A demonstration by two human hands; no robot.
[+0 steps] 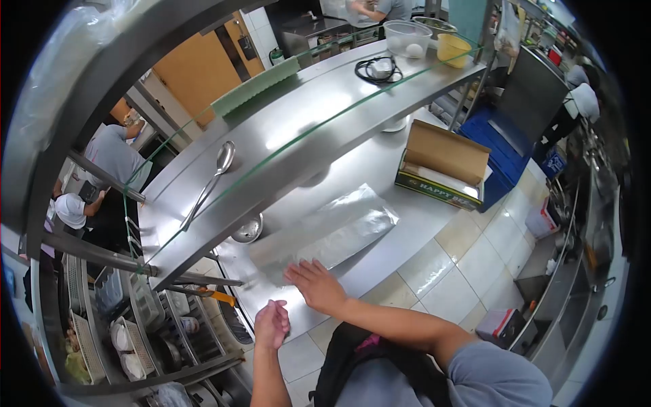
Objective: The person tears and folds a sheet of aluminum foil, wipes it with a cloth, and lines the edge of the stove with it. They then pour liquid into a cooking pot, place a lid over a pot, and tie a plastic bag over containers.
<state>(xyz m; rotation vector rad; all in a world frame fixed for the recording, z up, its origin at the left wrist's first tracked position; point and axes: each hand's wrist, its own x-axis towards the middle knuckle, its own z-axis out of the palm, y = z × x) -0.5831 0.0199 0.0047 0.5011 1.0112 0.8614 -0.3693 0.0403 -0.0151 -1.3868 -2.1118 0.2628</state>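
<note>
Foil sheet (332, 230), frame centre | laid out, creases unsmoothed | right hand (316, 286): fingers extended | left hand (272, 324): fingers curled, hold unclear

This is a professional kitchen: there are a steel shelf (298, 112), a large spoon (225, 159), foil (332, 229) and, at left, workers (112, 154).

Foil sheet (333, 232): silver, reflective, oblong, lying spread out. Near end under the right hand's fingers (304, 270); far end, visibly creased, ahead and rightward of them.
</note>
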